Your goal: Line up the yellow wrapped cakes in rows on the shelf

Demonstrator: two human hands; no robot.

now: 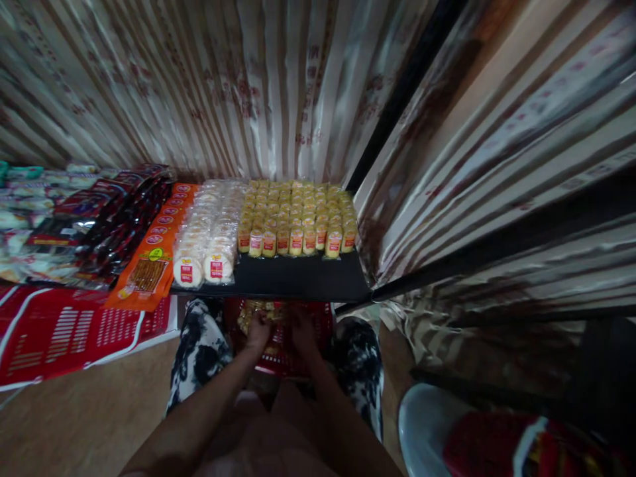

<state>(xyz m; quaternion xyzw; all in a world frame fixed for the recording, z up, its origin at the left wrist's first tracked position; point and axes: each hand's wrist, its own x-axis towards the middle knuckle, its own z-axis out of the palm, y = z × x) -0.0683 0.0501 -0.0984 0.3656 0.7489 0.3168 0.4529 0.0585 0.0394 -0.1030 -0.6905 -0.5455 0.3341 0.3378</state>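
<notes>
Both hands are low in a red plastic basket (324, 334) between the knees, below the front edge of a black shelf (298, 278). My left hand (259, 329) has its fingers curled at some small gold-wrapped packets (247, 313) and appears closed on one. To its right, my right hand (302, 331) reaches into the same basket; its fingers are dark and blurred, and what they touch is hidden. Above the hands, several upright yellow snack packs (296, 238) stand in rows on the shelf.
Left of the yellow packs are rows of round white wrapped crackers (217, 267), an orange snack bag (149, 265) and dark red packets (114, 218). A red basket (44, 331) stands lower left. A pale stool (422, 424) is at lower right. Curtains (278, 86) hang behind.
</notes>
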